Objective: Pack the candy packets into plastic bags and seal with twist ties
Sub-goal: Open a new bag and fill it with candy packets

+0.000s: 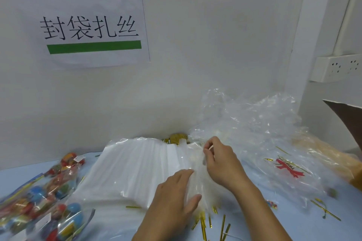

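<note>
Step in hand: judged from the layout, freeing one clear plastic bag from the stack of plastic bags [137, 170], centre of the frame; no packing shows yet.
Left hand [176, 197]: lower centre, laid flat on the near right end of the stack, fingers straight and slightly spread, pressing it to the bench [109, 227].
Right hand [221, 164]: just right of and above the left, thumb and forefinger pinching a thin film edge at the stack's far right corner; other fingers loosely curled.
Key relation: the stack's long axis runs from lower left up to the right hand, so the film would peel away from the pressing left hand; the right hand is nearer the loose edge.
Candy packets [47, 191]: lower left, well apart from both hands, nearer the left; glossy clear wrap over bright round sweets.
Twist ties [203, 221]: thin gold metallic strips scattered just below the hands and to the lower right.
Crumpled clear plastic [254, 123]: a crinkled, shiny heap right of centre, behind the right hand.
Materials: bags are smooth, milky-translucent, limp; likely to cling together.
</note>
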The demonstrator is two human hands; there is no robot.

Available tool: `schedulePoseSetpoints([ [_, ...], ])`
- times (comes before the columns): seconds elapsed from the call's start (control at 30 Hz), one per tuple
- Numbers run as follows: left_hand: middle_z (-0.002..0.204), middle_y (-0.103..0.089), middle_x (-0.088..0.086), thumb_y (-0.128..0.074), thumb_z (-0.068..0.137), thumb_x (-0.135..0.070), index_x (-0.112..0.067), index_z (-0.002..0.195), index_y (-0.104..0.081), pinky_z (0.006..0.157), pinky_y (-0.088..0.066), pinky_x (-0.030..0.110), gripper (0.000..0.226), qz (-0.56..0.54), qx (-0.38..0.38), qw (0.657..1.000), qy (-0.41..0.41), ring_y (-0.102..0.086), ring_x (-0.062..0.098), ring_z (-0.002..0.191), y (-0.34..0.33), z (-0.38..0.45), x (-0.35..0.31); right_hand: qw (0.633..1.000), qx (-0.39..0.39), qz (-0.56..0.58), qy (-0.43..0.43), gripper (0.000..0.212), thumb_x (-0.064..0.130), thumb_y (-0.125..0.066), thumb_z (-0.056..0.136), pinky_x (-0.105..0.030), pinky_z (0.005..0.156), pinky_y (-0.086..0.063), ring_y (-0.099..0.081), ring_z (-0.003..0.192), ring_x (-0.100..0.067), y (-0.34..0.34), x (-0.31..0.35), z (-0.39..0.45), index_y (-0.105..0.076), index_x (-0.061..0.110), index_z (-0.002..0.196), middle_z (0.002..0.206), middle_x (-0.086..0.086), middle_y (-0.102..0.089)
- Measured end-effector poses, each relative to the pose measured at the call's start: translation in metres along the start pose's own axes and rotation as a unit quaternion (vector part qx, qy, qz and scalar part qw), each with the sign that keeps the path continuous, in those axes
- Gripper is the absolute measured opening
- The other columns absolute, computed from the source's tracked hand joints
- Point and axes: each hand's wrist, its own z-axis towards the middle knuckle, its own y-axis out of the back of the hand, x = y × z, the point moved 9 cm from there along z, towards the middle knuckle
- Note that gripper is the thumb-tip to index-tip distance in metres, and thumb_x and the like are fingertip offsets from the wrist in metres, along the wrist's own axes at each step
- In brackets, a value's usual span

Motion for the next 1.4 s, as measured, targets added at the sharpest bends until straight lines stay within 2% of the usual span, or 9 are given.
schedulePoseSetpoints([
  [0.27,0.154,-0.025,-0.024,-0.042,0.097,-0.058,-0.040,0.151,-0.025,0.115,-0.009,0.024,0.059,0.043,0.039,0.998,0.028,-0.017,-0.001,0.143,-0.009,-0.001,0.007,0.960,-0.241,0.140,0.012,0.018,0.008,-0.059,0.096,-0.023,0.062,-0.047,-0.061,0.067,-0.006,0.062,-0.007,0.000,-0.059,0.022,0.086,0.070,0.008,-0.063],
  [0.37,0.152,-0.030,-0.024,-0.034,0.102,-0.055,-0.039,0.150,-0.030,0.114,-0.011,0.023,0.050,0.026,0.015,0.999,0.039,-0.021,-0.001,0.141,-0.005,0.000,0.009,0.919,-0.325,0.223,-0.001,0.016,0.005,-0.061,0.095,-0.009,0.058,-0.043,-0.059,0.062,0.000,0.092,-0.016,-0.006,-0.061,0.018,0.086,0.070,0.009,-0.063],
  [0.5,0.145,-0.035,-0.027,-0.037,0.103,-0.049,-0.049,0.143,-0.035,0.109,-0.013,0.019,0.040,-0.008,-0.005,0.999,0.030,-0.022,-0.005,0.138,-0.001,-0.001,0.009,0.839,-0.453,0.301,-0.037,0.005,0.015,-0.056,0.097,-0.021,0.065,-0.046,-0.057,0.060,-0.006,0.124,-0.037,-0.023,-0.059,0.019,0.098,0.062,0.014,-0.063],
  [0.6,0.130,-0.043,-0.032,-0.049,0.100,-0.046,-0.057,0.123,-0.046,0.104,-0.018,0.017,0.025,-0.064,-0.096,0.993,0.017,-0.027,-0.012,0.131,0.022,0.001,-0.001,0.792,-0.489,0.363,-0.040,0.013,0.014,-0.050,0.098,-0.009,0.059,-0.043,-0.056,0.055,0.003,0.126,-0.039,-0.033,-0.059,0.019,0.106,0.060,0.016,-0.064],
  [0.77,0.094,-0.071,-0.025,-0.056,0.096,-0.049,-0.035,0.086,-0.074,0.082,-0.040,0.020,0.025,-0.316,-0.218,0.921,0.060,-0.060,-0.004,0.101,0.051,-0.005,-0.001,0.834,-0.315,0.452,-0.024,0.019,0.004,-0.055,0.099,-0.020,0.053,-0.056,-0.068,0.069,0.000,0.079,-0.006,-0.012,-0.067,0.019,0.100,0.079,0.006,-0.072],
  [0.9,0.095,-0.078,-0.007,-0.051,0.082,-0.070,-0.022,0.099,-0.076,0.079,-0.050,0.033,0.057,-0.537,-0.180,0.804,0.180,-0.071,0.010,0.090,0.041,-0.003,0.021,0.915,-0.055,0.397,0.039,0.016,0.005,-0.068,0.093,-0.022,0.057,-0.053,-0.074,0.077,-0.015,0.024,0.045,-0.005,-0.070,0.020,0.095,0.086,0.001,-0.076],
  [1.0,0.093,-0.078,0.001,-0.063,0.083,-0.050,-0.021,0.090,-0.076,0.075,-0.052,0.035,0.032,-0.580,-0.261,0.746,0.197,-0.073,0.018,0.090,0.054,-0.010,0.042,0.946,0.066,0.313,0.056,0.016,0.007,-0.076,0.084,-0.022,0.061,-0.052,-0.068,0.066,-0.014,-0.006,0.060,-0.012,-0.068,0.020,0.087,0.079,0.003,-0.070],
  [1.13,0.083,-0.077,0.006,-0.067,0.093,-0.012,-0.013,0.087,-0.068,0.070,-0.054,0.028,0.006,-0.554,-0.420,0.694,0.188,-0.076,0.025,0.080,0.085,-0.033,0.067,0.985,0.017,0.172,0.026,0.026,0.012,-0.077,0.081,-0.014,0.054,-0.045,-0.050,0.052,-0.003,-0.005,0.047,-0.008,-0.053,0.020,0.074,0.069,0.005,-0.060],
  [1.4,0.077,-0.076,0.003,-0.059,0.100,-0.024,-0.015,0.090,-0.059,0.055,-0.054,0.018,0.013,-0.569,-0.481,0.627,0.226,-0.074,0.018,0.065,0.103,-0.050,0.096,0.979,-0.044,0.183,-0.074,0.023,0.022,-0.076,0.085,-0.026,0.063,-0.047,-0.066,0.071,-0.018,0.008,0.010,-0.003,-0.053,0.024,0.087,0.082,0.003,-0.063],
])
